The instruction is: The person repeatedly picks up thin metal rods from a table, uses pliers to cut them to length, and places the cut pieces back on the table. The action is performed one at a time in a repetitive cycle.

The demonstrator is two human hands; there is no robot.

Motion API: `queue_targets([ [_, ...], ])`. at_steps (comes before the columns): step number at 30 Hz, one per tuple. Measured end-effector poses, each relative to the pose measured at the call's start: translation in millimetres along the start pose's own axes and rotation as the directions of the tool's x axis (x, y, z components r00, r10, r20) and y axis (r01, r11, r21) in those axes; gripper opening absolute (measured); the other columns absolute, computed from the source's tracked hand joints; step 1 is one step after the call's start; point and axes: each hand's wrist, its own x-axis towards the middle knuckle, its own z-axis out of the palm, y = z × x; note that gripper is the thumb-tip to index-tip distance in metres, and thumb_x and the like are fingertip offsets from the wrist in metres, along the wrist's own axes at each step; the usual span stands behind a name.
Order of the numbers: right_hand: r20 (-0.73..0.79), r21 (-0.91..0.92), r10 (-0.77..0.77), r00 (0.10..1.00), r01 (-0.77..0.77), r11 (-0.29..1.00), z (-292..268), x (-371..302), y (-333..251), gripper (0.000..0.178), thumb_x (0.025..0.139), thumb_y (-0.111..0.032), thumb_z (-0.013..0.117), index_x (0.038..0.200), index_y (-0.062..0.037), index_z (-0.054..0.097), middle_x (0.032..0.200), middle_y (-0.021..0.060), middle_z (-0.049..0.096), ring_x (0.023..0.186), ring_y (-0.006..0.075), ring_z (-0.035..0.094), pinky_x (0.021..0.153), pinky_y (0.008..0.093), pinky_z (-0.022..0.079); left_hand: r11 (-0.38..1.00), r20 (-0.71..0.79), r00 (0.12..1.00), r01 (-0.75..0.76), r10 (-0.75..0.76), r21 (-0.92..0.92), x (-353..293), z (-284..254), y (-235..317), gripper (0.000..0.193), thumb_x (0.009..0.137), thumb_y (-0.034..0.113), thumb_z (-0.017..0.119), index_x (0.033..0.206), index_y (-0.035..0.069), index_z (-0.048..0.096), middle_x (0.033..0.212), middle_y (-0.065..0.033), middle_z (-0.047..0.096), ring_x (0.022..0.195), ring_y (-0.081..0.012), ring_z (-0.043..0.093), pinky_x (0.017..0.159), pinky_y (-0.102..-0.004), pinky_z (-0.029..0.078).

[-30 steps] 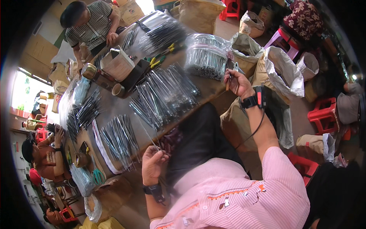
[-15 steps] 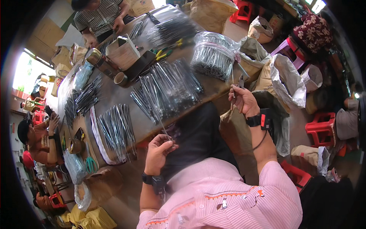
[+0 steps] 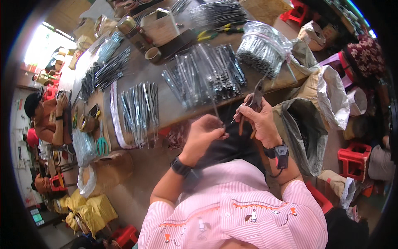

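My left hand [image 3: 204, 136], slightly blurred, pinches the near end of a thin metal strip [image 3: 215, 110] in front of the table edge. Close by on the right, my right hand [image 3: 262, 118] is closed around a pair of pliers [image 3: 258, 92], jaws pointing up and away, brownish-orange handles below the palm. A thin shiny piece pokes out by those fingers; its kind is unclear. Beyond both hands lies a wide spread of metal strips [image 3: 207, 76] on the table. Another bunch of strips [image 3: 140, 110] sits to its left, beside a white band [image 3: 115, 116].
A plastic-wrapped bundle of strips [image 3: 263, 47] stands at the table's right edge, above open sacks [image 3: 304, 139]. Farther back are a cardboard box [image 3: 161, 28], a cup [image 3: 153, 54] and yellow-handled pliers [image 3: 207, 36]. Teal scissors [image 3: 102, 146] lie left. A co-worker [image 3: 49, 118] sits at far left.
My right hand has come inward from the table's right side with the pliers. My left hand has moved up and right, so the hands are now close together. The whole view has shifted.
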Motion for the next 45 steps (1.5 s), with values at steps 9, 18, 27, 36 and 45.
queue_targets([
  [9,-0.053,-0.108,-0.142,0.988,0.136,0.985,23,-10,12,0.012,0.087,-0.002,0.066,0.095,-0.0021,0.057,0.079,0.0076,0.066,0.069,0.0139,0.066,0.058,0.0250,0.053,0.991,0.008,0.991,-0.131,0.131,-0.027,4,0,7,0.016,0.083,-0.004,0.067,0.096,-0.003,0.057,0.089,-0.0082,0.063,0.078,-0.0165,0.066,0.073,-0.0289,0.057],
  [18,-0.080,-0.151,-0.236,0.968,0.222,0.963,25,-8,9,0.014,0.087,-0.002,0.066,0.097,-0.0035,0.057,0.083,0.0066,0.065,0.070,0.0144,0.065,0.059,0.0257,0.052,0.987,-0.023,0.987,-0.159,0.158,-0.032,1,2,13,0.015,0.079,-0.007,0.069,0.090,0.000,0.062,0.086,-0.0071,0.068,0.078,-0.0152,0.067,0.075,-0.0284,0.056],
  [27,-0.038,-0.104,-0.261,0.965,0.256,0.961,31,-13,20,0.012,0.088,-0.002,0.065,0.097,-0.0020,0.056,0.085,0.0072,0.065,0.072,0.0143,0.065,0.050,0.0274,0.053,0.987,-0.006,0.987,-0.158,0.158,0.010,2,1,11,0.017,0.082,-0.004,0.069,0.096,-0.005,0.060,0.089,-0.0119,0.067,0.081,-0.0186,0.068,0.076,-0.0296,0.058],
  [36,-0.032,-0.196,-0.250,0.968,0.239,0.951,32,-14,21,0.011,0.088,-0.001,0.064,0.096,-0.0019,0.056,0.081,0.0069,0.065,0.069,0.0134,0.064,0.049,0.0259,0.051,0.984,-0.017,0.983,-0.181,0.181,0.004,-1,0,10,0.018,0.082,-0.003,0.069,0.097,-0.005,0.060,0.089,-0.0119,0.068,0.081,-0.0185,0.068,0.075,-0.0295,0.058],
  [45,-0.167,-0.172,-0.272,0.948,0.244,0.955,31,-3,13,0.017,0.088,-0.004,0.065,0.102,-0.0016,0.056,0.082,0.0069,0.064,0.069,0.0126,0.063,0.058,0.0248,0.051,0.994,-0.075,0.991,-0.105,0.107,0.025,0,-14,4,0.017,0.078,-0.007,0.070,0.093,-0.003,0.062,0.084,-0.0090,0.069,0.075,-0.0142,0.067,0.075,-0.0267,0.056],
])
